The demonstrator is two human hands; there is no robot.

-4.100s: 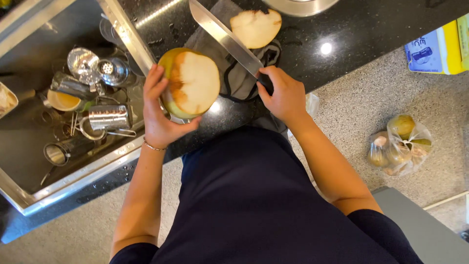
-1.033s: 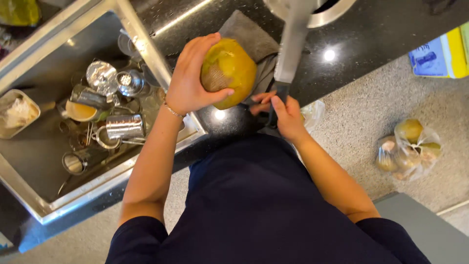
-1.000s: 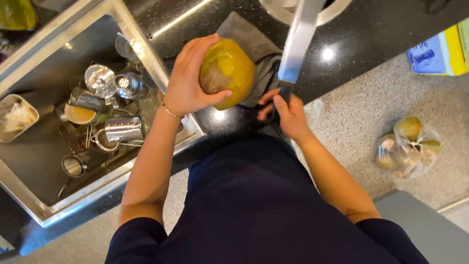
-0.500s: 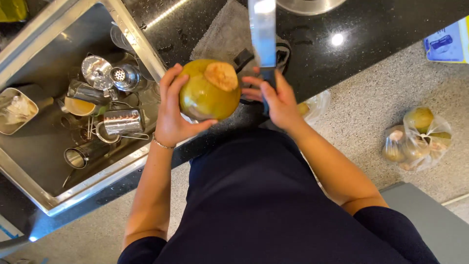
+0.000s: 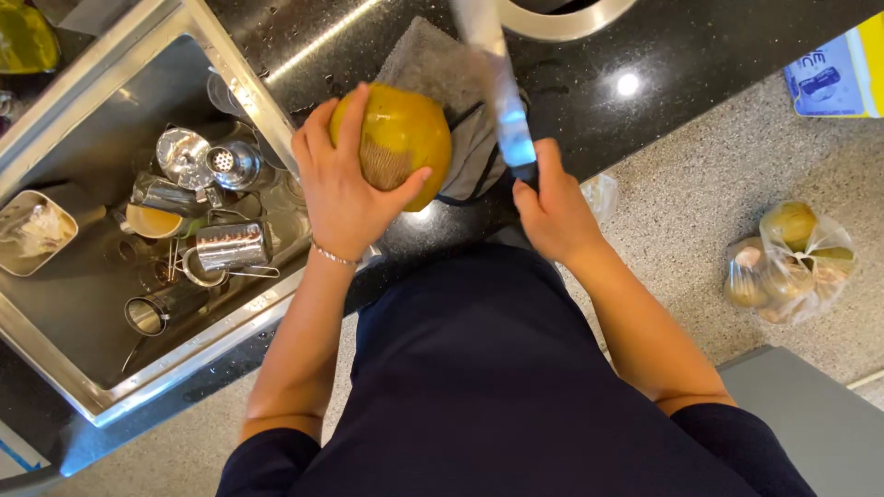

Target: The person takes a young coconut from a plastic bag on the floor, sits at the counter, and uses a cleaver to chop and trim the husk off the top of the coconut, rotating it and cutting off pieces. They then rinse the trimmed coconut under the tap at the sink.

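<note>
Left hand (image 5: 345, 189): wrapped round a yellow-green coconut (image 5: 396, 138), fingers over its top and thumb on the near side, holding it above the black bench (image 5: 700, 55). I note a patch of brown fibre showing on the coconut's near face.

Right hand (image 5: 552, 207): clamped on the handle of a long knife (image 5: 497, 83), blade pointing away from me, blurred, just beside the coconut on its right.

Grey cloth (image 5: 442, 74): lies on the bench under coconut and blade.

Steel sink (image 5: 55, 359), left of the coconut: I count a round strainer (image 5: 230, 161), a steel mug (image 5: 230, 247) on its side, a small steel cup (image 5: 147, 315), a cup with orange-brown contents (image 5: 152, 221), and a square tray (image 5: 37, 230) with pale scraps.

Clear plastic bag (image 5: 787, 262), on the floor at right: holds several more coconuts.

Blue-and-white carton (image 5: 829, 78): stands on the floor, upper right.
</note>
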